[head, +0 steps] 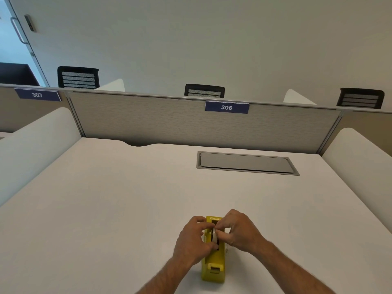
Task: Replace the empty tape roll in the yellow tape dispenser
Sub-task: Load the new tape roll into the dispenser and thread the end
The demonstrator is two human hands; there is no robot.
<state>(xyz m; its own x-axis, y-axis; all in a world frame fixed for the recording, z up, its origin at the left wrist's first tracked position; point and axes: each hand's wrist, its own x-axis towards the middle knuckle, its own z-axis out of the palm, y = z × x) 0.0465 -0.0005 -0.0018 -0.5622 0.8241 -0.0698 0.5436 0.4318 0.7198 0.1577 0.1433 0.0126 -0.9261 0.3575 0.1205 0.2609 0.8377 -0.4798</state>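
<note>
The yellow tape dispenser (213,266) stands on the white desk (127,198) near its front edge, cutter end toward me. A whitish tape roll (214,235) sits upright in the dispenser's slot. My left hand (194,238) grips the dispenser's left side, fingers pinching the roll. My right hand (238,230) comes in from the right side, its fingertips also closed on the roll. Most of the roll and the slot are hidden by my fingers.
A grey cable-hatch lid (246,163) is set into the desk at the back right. A fabric partition with a label reading 306 (227,107) closes the far side. White side panels (38,145) flank the desk. Black chair backs (204,91) show behind the partition.
</note>
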